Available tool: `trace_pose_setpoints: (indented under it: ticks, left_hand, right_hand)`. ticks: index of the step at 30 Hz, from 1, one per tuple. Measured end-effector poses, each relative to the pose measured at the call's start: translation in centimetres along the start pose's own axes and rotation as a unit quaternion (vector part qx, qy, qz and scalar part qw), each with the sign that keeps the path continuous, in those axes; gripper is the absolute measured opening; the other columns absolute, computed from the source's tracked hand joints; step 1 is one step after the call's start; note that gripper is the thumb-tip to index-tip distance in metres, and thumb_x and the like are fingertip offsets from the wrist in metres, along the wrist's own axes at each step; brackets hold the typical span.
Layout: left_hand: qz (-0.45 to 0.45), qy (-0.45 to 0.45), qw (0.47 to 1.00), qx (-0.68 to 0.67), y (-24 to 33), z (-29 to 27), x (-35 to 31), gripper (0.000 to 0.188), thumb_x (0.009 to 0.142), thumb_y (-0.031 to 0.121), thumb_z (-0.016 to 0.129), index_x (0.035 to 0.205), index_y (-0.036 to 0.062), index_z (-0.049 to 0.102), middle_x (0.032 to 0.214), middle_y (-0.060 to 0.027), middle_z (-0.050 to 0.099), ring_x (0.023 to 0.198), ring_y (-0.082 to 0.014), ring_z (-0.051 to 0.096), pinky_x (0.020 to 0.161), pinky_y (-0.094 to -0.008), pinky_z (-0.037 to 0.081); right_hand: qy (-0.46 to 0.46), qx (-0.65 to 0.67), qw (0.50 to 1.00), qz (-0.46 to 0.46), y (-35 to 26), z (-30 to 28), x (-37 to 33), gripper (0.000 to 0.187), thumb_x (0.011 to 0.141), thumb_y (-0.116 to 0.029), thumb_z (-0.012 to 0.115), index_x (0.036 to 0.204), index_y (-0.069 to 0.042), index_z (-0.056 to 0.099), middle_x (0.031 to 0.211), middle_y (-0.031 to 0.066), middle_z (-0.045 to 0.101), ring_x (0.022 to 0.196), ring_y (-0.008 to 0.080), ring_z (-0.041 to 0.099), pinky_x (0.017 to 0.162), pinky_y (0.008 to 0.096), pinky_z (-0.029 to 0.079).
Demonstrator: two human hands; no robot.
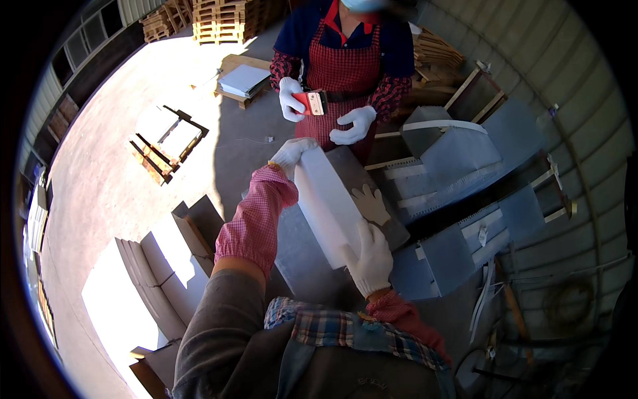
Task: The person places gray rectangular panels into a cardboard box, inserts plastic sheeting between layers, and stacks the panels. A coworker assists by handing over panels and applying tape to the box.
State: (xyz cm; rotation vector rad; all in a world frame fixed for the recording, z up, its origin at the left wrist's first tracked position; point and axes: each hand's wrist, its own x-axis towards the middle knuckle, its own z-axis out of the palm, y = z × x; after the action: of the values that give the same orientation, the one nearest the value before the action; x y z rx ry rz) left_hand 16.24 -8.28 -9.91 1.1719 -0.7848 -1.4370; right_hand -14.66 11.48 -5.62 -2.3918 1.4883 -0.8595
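The left hand (296,153), in a white knit glove, is clamped on the far end of a long white folded strip (325,203), which slants over the middle of a flat grey table (397,235). The white-gloved right hand (372,263) has thumb and fingers spread apart against the strip's near end, on its right side. A flat beige glove (369,205) lies near the table's right corner. Beyond the far edge, a co-worker's white-gloved hand (289,100) holds a red-and-silver tool (312,103).
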Motion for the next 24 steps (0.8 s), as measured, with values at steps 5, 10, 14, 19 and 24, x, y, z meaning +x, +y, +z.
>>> trace_pose_setpoints:
  ticks: [5, 10, 14, 19, 24]
  left_hand:
    - [0.046, -0.007, 0.999, 0.025, -0.8, -1.8, 1.5, 0.035, 0.093, 0.025, 0.069, 0.118, 0.0012, 0.071, 0.105, -0.0109, 0.072, 0.095, -0.0234, 0.068, 0.093, -0.0390, 0.054]
    - [0.018, 0.028, 0.998, 0.051, -0.7, 0.0, 0.5, 0.038, 0.093, 0.026, 0.069, 0.121, 0.0011, 0.071, 0.106, -0.0114, 0.073, 0.095, -0.0247, 0.069, 0.092, -0.0384, 0.055]
    - [0.029, 0.011, 0.999, 0.030, -0.9, -0.8, 1.0, 0.040, 0.093, 0.027, 0.070, 0.123, 0.0005, 0.071, 0.108, -0.0115, 0.073, 0.095, -0.0242, 0.069, 0.091, -0.0383, 0.056]
    - [0.025, 0.003, 0.999, 0.022, -0.9, -0.4, 0.7, 0.038, 0.093, 0.026, 0.070, 0.121, 0.0008, 0.071, 0.107, -0.0106, 0.073, 0.095, -0.0231, 0.068, 0.091, -0.0379, 0.056]
    - [0.025, 0.010, 0.999, 0.040, -0.5, -0.7, 0.9, 0.036, 0.092, 0.026, 0.069, 0.120, 0.0037, 0.072, 0.106, -0.0082, 0.072, 0.095, -0.0216, 0.068, 0.091, -0.0369, 0.055]
  right_hand:
    - [0.052, 0.158, 0.983, 0.074, 0.8, 1.3, -2.3, 0.097, 0.085, -0.029, 0.083, 0.156, 0.006, 0.027, 0.152, 0.0300, 0.043, 0.137, 0.0442, 0.049, 0.113, 0.0449, 0.043]
    - [0.037, 0.434, 0.871, 0.226, 1.9, 3.6, -4.2, 0.111, 0.082, -0.013, 0.084, 0.163, 0.004, 0.009, 0.152, 0.0222, 0.045, 0.129, 0.0269, 0.055, 0.097, 0.0338, 0.054]
    - [0.010, 0.493, 0.824, 0.280, 2.4, 5.4, -4.5, 0.112, 0.082, -0.007, 0.082, 0.164, 0.002, 0.007, 0.141, 0.0155, 0.056, 0.117, 0.0192, 0.061, 0.087, 0.0289, 0.056]
    - [-0.025, 0.408, 0.857, 0.314, 3.2, 6.0, -4.8, 0.109, 0.078, -0.016, 0.086, 0.162, 0.000, 0.017, 0.138, 0.0176, 0.058, 0.117, 0.0223, 0.063, 0.093, 0.0316, 0.054]
    - [-0.066, 0.337, 0.891, 0.298, 4.3, 6.8, -5.1, 0.089, 0.079, -0.033, 0.085, 0.151, -0.006, 0.039, 0.133, 0.0187, 0.063, 0.117, 0.0290, 0.066, 0.099, 0.0371, 0.053]
